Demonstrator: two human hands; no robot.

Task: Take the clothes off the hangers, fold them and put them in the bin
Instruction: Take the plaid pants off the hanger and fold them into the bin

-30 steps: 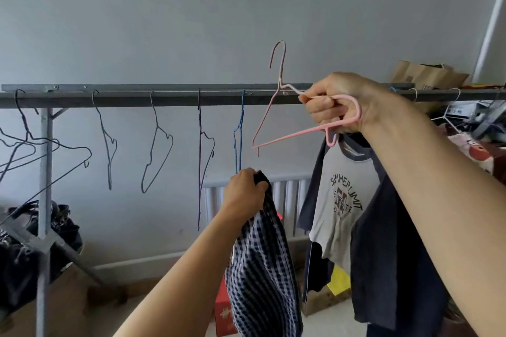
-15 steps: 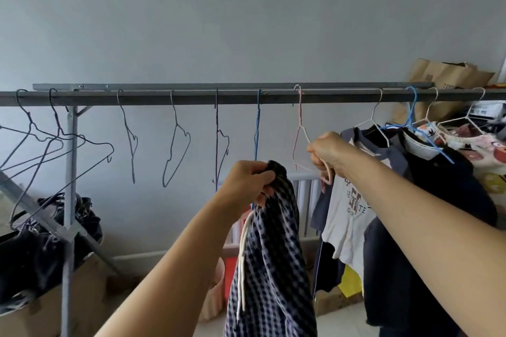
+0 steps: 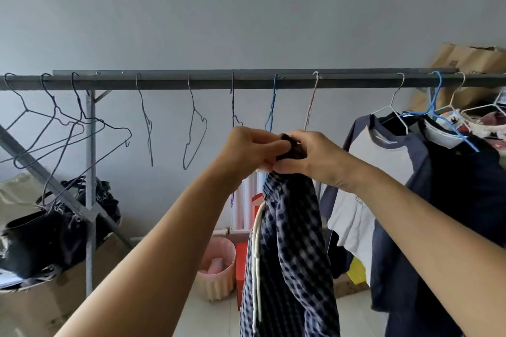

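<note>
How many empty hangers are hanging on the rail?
8: three dark hangers bunched far left, then dark ones at, a blue hanger and a pink hanger.

Two bare forearms rise from the lower edge of the frame toward its centre, with no sleeve, watch, ring or band on either. The left hand [image 3: 253, 149] and right hand [image 3: 315, 156] are ungloved, with short plain nails on the fingers [image 3: 273, 146] and visible knuckle creases.
</note>
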